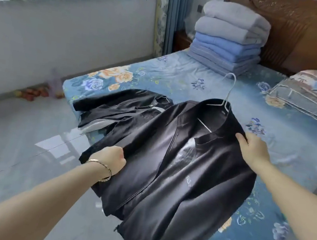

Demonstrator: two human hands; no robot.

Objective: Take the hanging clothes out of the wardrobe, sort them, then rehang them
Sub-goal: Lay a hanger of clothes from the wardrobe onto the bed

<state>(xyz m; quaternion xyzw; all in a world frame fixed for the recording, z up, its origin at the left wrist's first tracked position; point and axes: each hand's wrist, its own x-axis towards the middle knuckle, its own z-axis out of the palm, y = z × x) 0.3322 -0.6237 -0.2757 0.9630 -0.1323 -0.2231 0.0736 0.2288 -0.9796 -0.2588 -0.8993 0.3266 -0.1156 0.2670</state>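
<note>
Now both hands, left hand (112,159) and right hand (253,149), grip black jacket (177,174) (hanger (227,94) inside).

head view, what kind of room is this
Most likely a home bedroom: a bed with a floral sheet, a carved wooden headboard, and a stack of folded blankets on it. The left hand and right hand hold a black jacket.
</note>
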